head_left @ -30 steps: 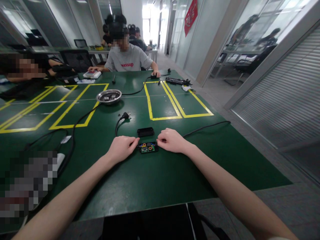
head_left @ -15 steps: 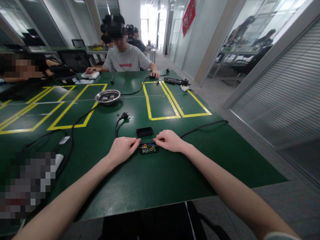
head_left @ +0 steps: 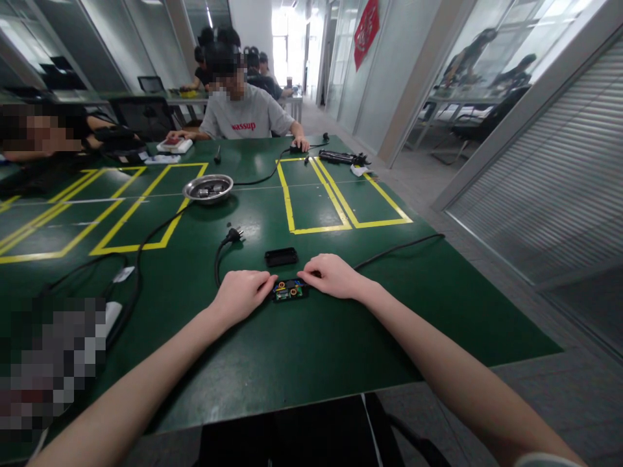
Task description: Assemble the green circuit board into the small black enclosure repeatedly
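Observation:
An open black housing (head_left: 291, 299) with a green circuit board and copper-coloured coils lies on the green table between my hands. My left hand (head_left: 243, 293) is closed in a pinch at the housing's left end, on the power cord (head_left: 217, 267), whose last stretch is hidden behind the fingers. Pinched at the upper right corner, my right hand (head_left: 331, 275) closes on the black cable (head_left: 396, 245) that runs off to the right. Just beyond the housing rests its black cover (head_left: 281, 257), hollow side up. The cord's plug (head_left: 234, 235) lies farther back on the left.
A steel bowl (head_left: 208, 189) with metal parts stands beyond the plug. Yellow tape (head_left: 321, 229) marks rectangles on the table (head_left: 272, 363). A black tool-like bundle (head_left: 343, 157) lies at the far right. Across the table sits a person (head_left: 248, 117); another leans in at the left.
The plug has shifted left and turned, and its cord bends closer to my left hand. My left fingers have moved slightly right against the housing. My right hand stays nearly in place.

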{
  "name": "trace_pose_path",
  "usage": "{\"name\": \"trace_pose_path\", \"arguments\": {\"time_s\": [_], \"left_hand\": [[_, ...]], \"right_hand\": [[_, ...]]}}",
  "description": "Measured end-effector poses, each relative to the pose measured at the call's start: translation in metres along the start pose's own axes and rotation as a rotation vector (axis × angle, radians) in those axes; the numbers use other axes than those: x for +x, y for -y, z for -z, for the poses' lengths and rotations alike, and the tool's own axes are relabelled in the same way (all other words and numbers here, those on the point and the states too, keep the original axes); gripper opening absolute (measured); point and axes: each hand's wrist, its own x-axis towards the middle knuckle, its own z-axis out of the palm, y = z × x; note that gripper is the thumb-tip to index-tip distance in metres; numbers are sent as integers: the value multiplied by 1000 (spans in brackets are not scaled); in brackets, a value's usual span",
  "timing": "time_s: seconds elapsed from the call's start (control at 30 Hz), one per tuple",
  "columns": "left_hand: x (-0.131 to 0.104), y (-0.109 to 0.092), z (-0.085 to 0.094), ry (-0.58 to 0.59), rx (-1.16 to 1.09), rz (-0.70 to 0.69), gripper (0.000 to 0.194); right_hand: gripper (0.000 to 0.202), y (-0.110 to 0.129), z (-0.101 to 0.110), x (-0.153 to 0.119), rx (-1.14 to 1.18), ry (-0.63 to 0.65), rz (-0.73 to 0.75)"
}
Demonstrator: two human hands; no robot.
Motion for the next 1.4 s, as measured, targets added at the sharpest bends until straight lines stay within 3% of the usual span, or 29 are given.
{"name": "trace_pose_path", "arguments": {"time_s": [0.27, 0.53, 0.87, 1.03, 1.23, 1.3, 1.33, 1.4], "left_hand": [[5, 9, -4, -117, 17, -77, 47], [9, 12, -2, -94, 13, -27, 43], [10, 13, -3, -53, -29, 64, 43], [8, 11, -9, -91, -26, 19, 42], [9, 11, -10, -183, -80, 51, 34], [9, 14, -9, -222, -99, 38, 33], [9, 17, -9, -230, -108, 2, 41], [9, 20, -9, -197, -110, -107, 81]], "right_hand": [[28, 5, -4, 5, -140, -73, -34], [27, 6, -7, 9, -202, -140, -14], [18, 9, -4, 7, -171, -149, -196], [14, 6, -11, 10, -203, -140, -120], [12, 0, -17, 12, -135, -251, -104], [24, -5, -19, 12, -92, -337, -93], [36, -8, -21, 11, -73, -373, -86], [51, -15, -25, 12, -35, -390, -60]]}}
